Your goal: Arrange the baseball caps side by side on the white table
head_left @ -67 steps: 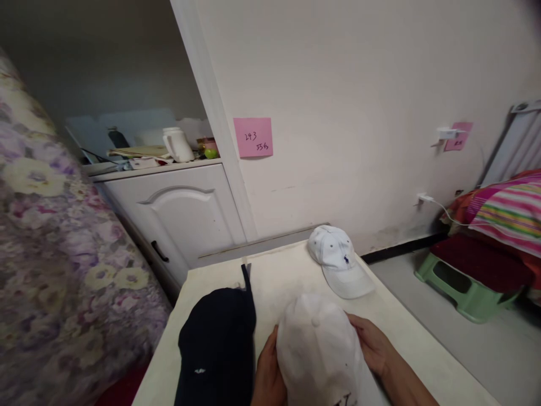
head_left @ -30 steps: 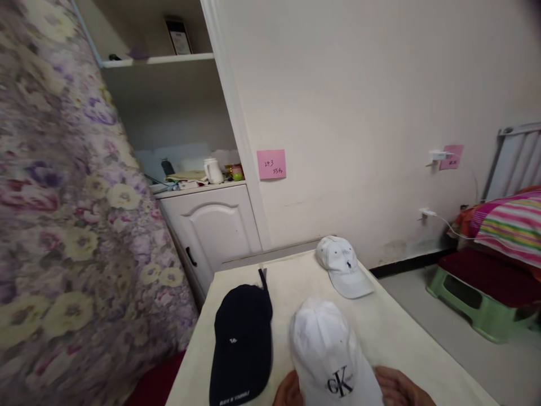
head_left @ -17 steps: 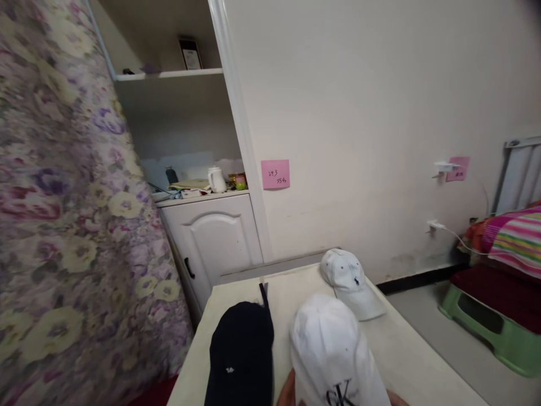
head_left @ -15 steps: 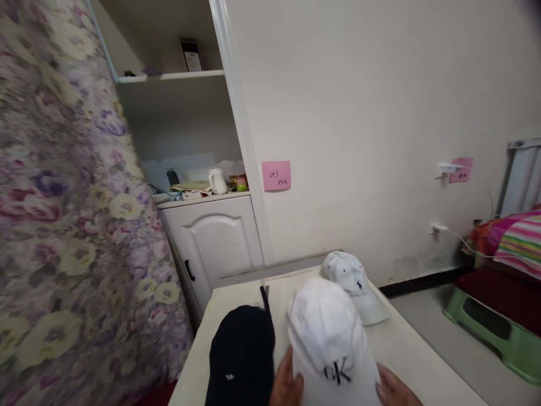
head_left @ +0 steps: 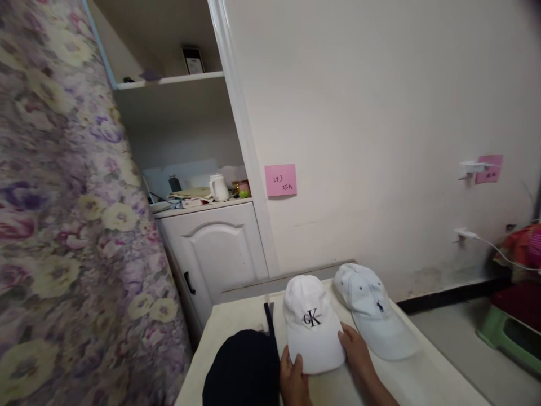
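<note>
A white cap with a black logo lies on the cream table, brim toward me. My left hand grips the brim's left edge and my right hand holds its right edge. A dark navy cap lies just left of it, touching my left hand. A pale blue-white cap with a small dark emblem rests to the right, close beside the white cap.
A floral curtain hangs along the left. Behind the table stand a white cabinet with a jug and clutter on top, a shelf above, and a wall with a pink note. A green stool sits on the floor at right.
Both hands have slid the white logo cap away from me, so it now lies at the table's far side beside the pale cap. The camera has tilted upward and turned left.
</note>
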{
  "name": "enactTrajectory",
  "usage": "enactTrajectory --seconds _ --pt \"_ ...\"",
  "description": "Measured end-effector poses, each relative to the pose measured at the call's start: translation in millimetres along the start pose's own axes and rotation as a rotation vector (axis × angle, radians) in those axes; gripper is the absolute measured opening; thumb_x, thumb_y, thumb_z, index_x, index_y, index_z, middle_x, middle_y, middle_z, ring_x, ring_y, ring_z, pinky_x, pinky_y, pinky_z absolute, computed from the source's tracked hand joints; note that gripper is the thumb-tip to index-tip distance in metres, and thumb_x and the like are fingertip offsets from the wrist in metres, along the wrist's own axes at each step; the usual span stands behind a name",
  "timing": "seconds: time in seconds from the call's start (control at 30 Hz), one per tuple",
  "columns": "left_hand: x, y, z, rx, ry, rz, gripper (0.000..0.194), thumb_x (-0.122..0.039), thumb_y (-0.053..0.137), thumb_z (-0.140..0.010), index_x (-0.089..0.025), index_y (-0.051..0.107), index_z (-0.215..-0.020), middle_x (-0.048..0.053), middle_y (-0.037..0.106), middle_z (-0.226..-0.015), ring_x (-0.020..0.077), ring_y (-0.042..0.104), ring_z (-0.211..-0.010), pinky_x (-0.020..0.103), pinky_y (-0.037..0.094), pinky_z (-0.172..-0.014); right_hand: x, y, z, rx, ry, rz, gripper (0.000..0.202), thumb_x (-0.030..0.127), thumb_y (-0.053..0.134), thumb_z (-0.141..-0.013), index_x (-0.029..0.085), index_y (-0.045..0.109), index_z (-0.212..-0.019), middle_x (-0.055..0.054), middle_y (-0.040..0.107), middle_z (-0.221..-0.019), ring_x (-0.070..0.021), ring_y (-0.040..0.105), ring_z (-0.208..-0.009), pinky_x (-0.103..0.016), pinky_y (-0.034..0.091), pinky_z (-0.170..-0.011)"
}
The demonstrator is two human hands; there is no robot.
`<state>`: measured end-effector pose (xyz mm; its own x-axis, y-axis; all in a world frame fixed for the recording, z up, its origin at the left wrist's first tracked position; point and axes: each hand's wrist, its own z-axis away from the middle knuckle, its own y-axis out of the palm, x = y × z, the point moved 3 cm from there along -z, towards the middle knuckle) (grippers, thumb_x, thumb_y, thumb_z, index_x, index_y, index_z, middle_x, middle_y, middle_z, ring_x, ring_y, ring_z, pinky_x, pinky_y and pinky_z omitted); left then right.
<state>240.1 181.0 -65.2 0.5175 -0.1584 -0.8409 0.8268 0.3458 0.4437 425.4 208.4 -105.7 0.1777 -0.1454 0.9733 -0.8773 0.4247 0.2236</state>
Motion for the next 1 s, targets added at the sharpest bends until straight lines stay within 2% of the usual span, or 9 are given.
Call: enactTrajectory --seconds 0.13,0.27,0.4,0.5,0.63,0.73,0.83,0.93,1.0 --pt "3.6 -5.2 -0.6 0.0 0.048 -0.084 0.069 -0.02 0.057 -0.081 -0.005 0.036 -0.145 0.029 0.046 -0.15 0.0366 0.06 -0.127 0.032 0.059 -0.081 -6.8 -10.4 1.6 -0.116 -0.085 0.195 0.022 0.031 0.066 -0.094 0.018 0.066 -0.112 -0.007 0.068 -0.12 -0.0259 0.064 -0.11 -0.051 0.05 -0.099" --pt "7.4 -12.6 -1.2 -0.051 0.136 -0.214 0.067 -0.027 0.062 -0.074 -0.006 0.046 -0.136 0.028 0.045 -0.149 0.0393 0.056 -0.127 0.032 0.059 -0.075 -7.3 -12.6 9.3 -0.16 -0.164 0.323 0.022 0.03 0.066 -0.094 0.018 0.066 -0.112 -0.007 0.069 -0.115 -0.0248 0.065 -0.105 -0.05 0.051 -0.097" --pt "7.7 -13.8 4.0 -0.061 0.212 -0.303 0.063 -0.033 0.063 -0.069 -0.006 0.053 -0.125 0.029 0.055 -0.134 0.0345 0.068 -0.101 0.037 0.06 -0.067 -2.5 -13.0 18.8 -0.185 -0.238 0.383 0.021 0.033 0.065 -0.094 0.018 0.066 -0.108 -0.006 0.069 -0.111 -0.0241 0.065 -0.102 -0.048 0.052 -0.094" --pt "7.0 -12.8 13.1 -0.059 0.269 -0.365 0.062 -0.039 0.061 -0.069 -0.005 0.053 -0.121 0.028 0.053 -0.129 0.0276 0.068 -0.083 0.037 0.06 -0.062 4.4 -13.3 28.3 -0.201 -0.29 0.39 0.022 0.037 0.065 -0.094 0.018 0.066 -0.105 -0.006 0.069 -0.107 -0.0239 0.065 -0.101 -0.048 0.052 -0.093" --pt "5.5 -14.9 28.9 -0.049 0.331 -0.458 0.066 -0.045 0.056 -0.07 -0.003 0.051 -0.121 0.029 0.045 -0.135 0.0212 0.067 -0.071 0.034 0.057 -0.052 16.2 -15.5 45.2 -0.205 -0.33 0.372 0.026 0.043 0.064 -0.092 0.018 0.067 -0.098 -0.005 0.069 -0.1 -0.0239 0.064 -0.099 -0.048 0.05 -0.095" --pt "5.3 -20.1 41.8 -0.026 0.332 -0.5 0.066 -0.045 0.055 -0.07 -0.004 0.051 -0.122 0.029 0.043 -0.139 0.0184 0.066 -0.065 0.032 0.052 -0.045 27.8 -18.6 59.9 -0.186 -0.321 0.347 0.028 0.045 0.064 -0.087 0.018 0.067 -0.094 -0.006 0.07 -0.097 -0.0257 0.065 -0.097 -0.047 0.05 -0.093" --pt "7.4 -29.8 60.8 0.01 0.334 -0.516 0.062 -0.042 0.056 -0.068 -0.007 0.053 -0.119 0.026 0.047 -0.139 0.0147 0.063 -0.06 0.03 0.051 -0.046 42.3 -22.2 77.7 -0.155 -0.277 0.323 0.029 0.046 0.061 -0.081 0.019 0.068 -0.09 -0.011 0.072 -0.095 -0.0307 0.066 -0.095 -0.046 0.05 -0.09" --pt "14.3 -48.2 89.0 0.054 0.277 -0.513 0.047 -0.042 0.061 -0.07 -0.013 0.062 -0.107 0.017 0.07 -0.108 0.0133 0.059 -0.051 0.027 0.048 -0.046 55.3 -21.5 101.7 -0.082 -0.212 0.293 0.028 0.045 0.059 -0.08 0.021 0.069 -0.089 -0.011 0.073 -0.093 -0.0321 0.066 -0.092 -0.044 0.05 -0.087" --pt "18.6 -66.2 110.6 0.078 0.217 -0.511 0.037 -0.045 0.065 -0.068 -0.018 0.068 -0.094 0.008 0.073 -0.076 0.0142 0.054 -0.043 0.027 0.044 -0.042 59.9 -15.8 121.4 -0.003 -0.159 0.266 0.024 0.045 0.06 -0.081 0.023 0.068 -0.084 -0.007 0.073 -0.082 -0.0294 0.065 -0.081 -0.04 0.051 -0.078"
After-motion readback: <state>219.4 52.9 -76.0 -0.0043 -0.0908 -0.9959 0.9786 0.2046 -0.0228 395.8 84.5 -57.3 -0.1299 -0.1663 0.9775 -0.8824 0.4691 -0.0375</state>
